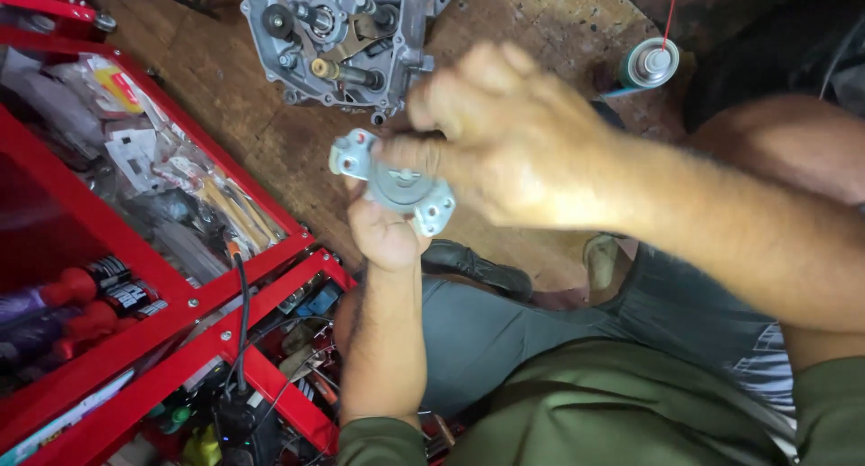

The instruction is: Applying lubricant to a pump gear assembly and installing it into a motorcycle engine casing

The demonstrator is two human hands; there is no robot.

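Observation:
A small grey metal part (pixel 396 185) with a round middle and two flat mounting ears is held up in front of me. My left hand (pixel 383 236) grips it from below. My right hand (pixel 505 132) comes in from the right and closes its fingers on the part's top, slightly blurred by motion. Behind the hands a larger grey metal casing (pixel 338 38) with shafts, gears and a brass fitting lies on the stained wooden floor (pixel 252 132).
A red metal tool cart (pixel 153 313) fills the left side, its trays holding plastic bags, red-handled tools and cables. A spray can (pixel 647 65) with a thin red straw stands at the upper right. My knees and a black shoe (pixel 473 266) lie below the hands.

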